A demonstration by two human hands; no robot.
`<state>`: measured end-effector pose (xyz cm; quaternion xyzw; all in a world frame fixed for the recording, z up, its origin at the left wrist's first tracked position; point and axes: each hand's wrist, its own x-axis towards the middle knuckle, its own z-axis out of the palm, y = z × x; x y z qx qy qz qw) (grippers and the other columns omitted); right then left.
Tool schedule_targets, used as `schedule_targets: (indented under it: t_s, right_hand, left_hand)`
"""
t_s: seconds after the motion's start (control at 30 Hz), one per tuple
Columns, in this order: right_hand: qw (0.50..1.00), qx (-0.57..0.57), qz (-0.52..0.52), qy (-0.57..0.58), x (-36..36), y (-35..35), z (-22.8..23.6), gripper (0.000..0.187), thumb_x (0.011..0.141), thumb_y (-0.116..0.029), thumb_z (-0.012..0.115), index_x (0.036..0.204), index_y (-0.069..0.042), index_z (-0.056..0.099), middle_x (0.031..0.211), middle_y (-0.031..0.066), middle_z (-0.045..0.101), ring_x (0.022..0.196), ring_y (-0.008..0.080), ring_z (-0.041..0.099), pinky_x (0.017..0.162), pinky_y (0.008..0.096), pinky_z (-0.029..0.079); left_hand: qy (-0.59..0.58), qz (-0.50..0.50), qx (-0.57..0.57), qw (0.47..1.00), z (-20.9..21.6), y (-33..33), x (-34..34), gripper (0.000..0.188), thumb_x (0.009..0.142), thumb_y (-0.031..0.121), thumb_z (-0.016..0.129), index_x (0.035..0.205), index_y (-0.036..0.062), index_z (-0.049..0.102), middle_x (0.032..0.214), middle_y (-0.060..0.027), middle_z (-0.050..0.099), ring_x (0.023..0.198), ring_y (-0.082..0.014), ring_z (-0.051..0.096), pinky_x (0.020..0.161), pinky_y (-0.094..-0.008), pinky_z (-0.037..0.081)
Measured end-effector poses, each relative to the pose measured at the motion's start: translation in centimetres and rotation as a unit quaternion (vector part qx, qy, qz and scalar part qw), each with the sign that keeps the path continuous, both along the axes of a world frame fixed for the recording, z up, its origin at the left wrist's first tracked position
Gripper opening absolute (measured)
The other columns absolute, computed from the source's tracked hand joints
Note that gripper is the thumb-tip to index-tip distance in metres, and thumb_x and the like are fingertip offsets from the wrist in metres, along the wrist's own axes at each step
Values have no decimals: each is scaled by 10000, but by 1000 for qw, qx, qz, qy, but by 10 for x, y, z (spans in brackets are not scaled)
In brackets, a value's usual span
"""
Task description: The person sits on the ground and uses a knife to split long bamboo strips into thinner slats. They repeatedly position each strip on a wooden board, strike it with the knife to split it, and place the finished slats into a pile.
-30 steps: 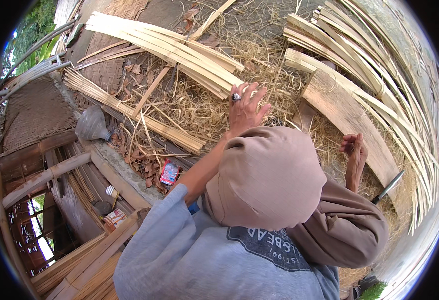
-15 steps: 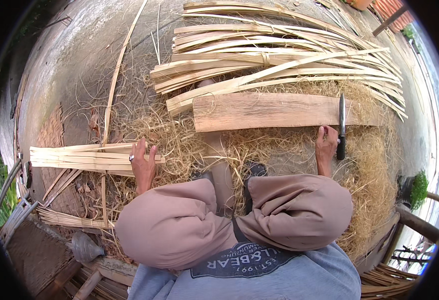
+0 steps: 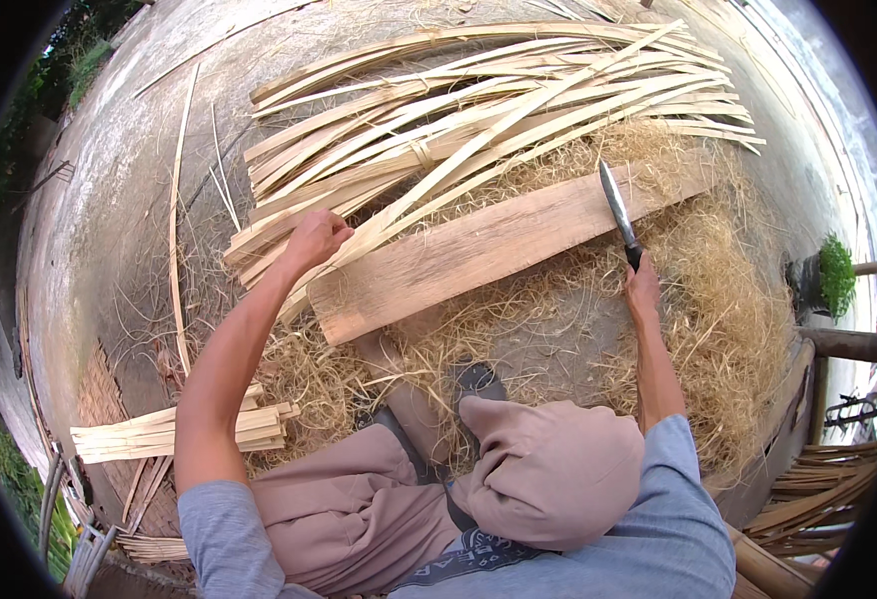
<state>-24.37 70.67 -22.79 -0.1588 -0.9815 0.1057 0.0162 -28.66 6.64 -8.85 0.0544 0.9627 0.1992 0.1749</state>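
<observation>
My right hand (image 3: 642, 287) is closed round the black handle of a knife (image 3: 615, 205). Its blade points away from me, across the right part of a flat wooden board (image 3: 468, 255) lying at a slant before my legs. Over the near left end of a spread pile of long, pale split bamboo strips (image 3: 429, 150), my left hand (image 3: 319, 240) has its fingers curled together. Whether a strip is pinched between those fingertips is hidden. Beside my left forearm lies a smaller bundle of pale strips (image 3: 129, 439).
Curly shavings (image 3: 698, 349) cover the ground around the board and to the right. One long thin strip (image 3: 177, 220) lies on the concrete at left. A potted green plant (image 3: 836, 275) stands at right beside wooden poles (image 3: 843, 344).
My left hand has left the small bundle and reached forward to the large pile. My right hand has taken hold of the knife. The board appears more slanted as the view has turned.
</observation>
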Motion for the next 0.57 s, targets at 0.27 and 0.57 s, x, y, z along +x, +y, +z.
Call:
schedule_targets:
  t_s: [0.27, 0.57]
  right_hand:
    - [1000, -6, -17, 8, 6, -1, 27, 402, 983, -307, 651, 1271, -52, 534, 1043, 257, 673, 1027, 456, 655, 852, 548, 519]
    - [774, -622, -62, -100, -49, 29, 71, 575, 1017, -571, 535, 1333, -91, 523, 1028, 183, 748, 845, 367, 739, 853, 573, 593]
  left_hand:
    - [100, 54, -20, 993, -79, 55, -9, 420, 911, 423, 742, 926, 14, 649, 883, -203, 679, 871, -393, 644, 753, -496, 491]
    - [-59, 206, 322, 922, -87, 15, -29, 306, 922, 381, 777, 1002, 106, 668, 744, -8, 607, 714, -113, 514, 678, -310, 431]
